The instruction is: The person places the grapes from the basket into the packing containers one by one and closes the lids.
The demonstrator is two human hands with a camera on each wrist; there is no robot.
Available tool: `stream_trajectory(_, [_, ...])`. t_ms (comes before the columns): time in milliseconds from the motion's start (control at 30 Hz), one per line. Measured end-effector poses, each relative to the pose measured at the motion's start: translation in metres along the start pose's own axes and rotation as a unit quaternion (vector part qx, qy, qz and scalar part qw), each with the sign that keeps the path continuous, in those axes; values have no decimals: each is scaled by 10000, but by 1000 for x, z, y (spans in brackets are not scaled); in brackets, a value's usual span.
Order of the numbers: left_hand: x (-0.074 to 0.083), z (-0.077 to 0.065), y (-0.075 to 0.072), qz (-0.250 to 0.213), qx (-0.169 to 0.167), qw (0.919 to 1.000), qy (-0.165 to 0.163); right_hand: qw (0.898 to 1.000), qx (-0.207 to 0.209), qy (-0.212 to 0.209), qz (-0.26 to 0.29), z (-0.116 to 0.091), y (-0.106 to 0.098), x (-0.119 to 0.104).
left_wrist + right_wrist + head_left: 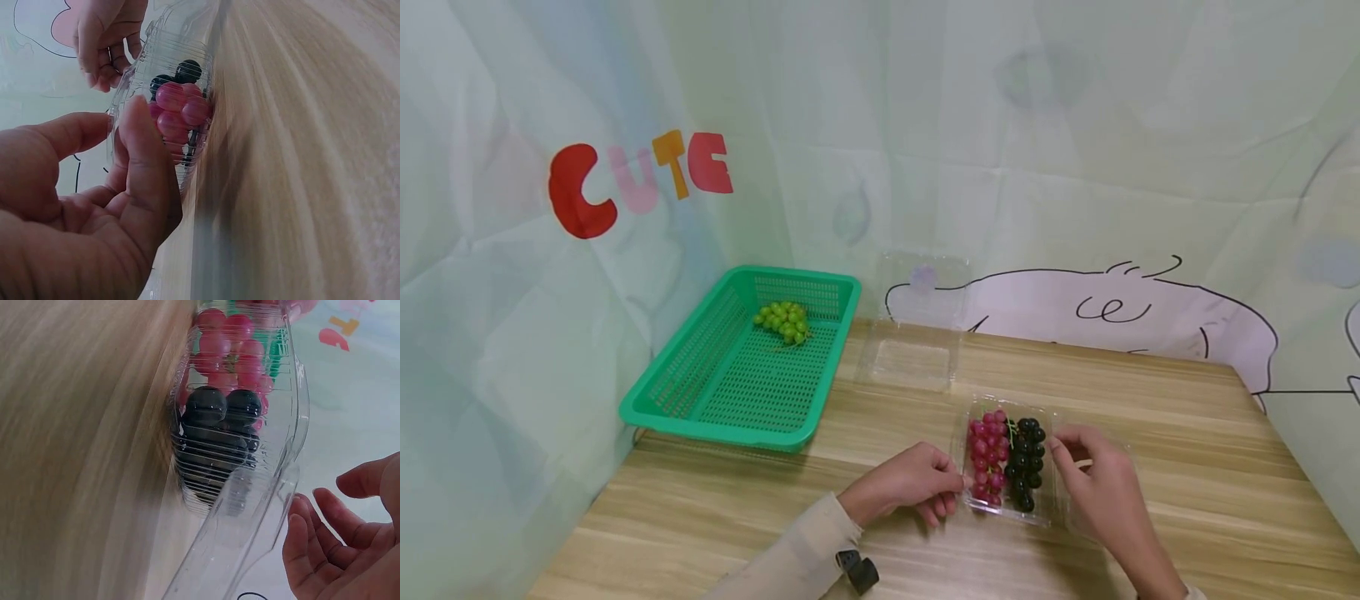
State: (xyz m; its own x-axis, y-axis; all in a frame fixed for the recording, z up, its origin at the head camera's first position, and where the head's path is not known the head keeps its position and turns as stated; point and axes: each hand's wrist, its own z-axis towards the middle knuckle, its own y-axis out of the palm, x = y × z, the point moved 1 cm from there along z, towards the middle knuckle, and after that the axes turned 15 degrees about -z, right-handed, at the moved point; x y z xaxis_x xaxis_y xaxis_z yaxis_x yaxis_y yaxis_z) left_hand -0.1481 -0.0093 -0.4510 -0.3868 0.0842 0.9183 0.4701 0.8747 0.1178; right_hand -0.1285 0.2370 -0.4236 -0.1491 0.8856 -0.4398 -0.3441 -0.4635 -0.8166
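A clear plastic clamshell box (1037,518) lies on the table with its lid (219,562) folded out to the right. Inside, a bunch of red grapes (988,454) lies on the left, beside a bunch of black grapes (1025,458). My left hand (913,482) pinches the box's near left rim between thumb and finger, as the left wrist view shows. At the hinge side is my right hand (1101,479), its fingers loosely bent and its thumb apart from them. Those fingertips are close to the lid; whether they touch it I cannot tell.
A green plastic basket (722,429) stands at the left, with a bunch of green grapes (784,322) in its far part. Another clear clamshell box (910,362) stands opened at the back, against the printed curtain (820,125). The wooden table (1210,467) runs to that curtain.
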Motion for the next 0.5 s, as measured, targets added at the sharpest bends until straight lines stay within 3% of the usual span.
stream_trajectory(500, [-3, 4, 0, -57, 37, 10000, -28, 9921, -778, 953, -256, 9, -11, 25])
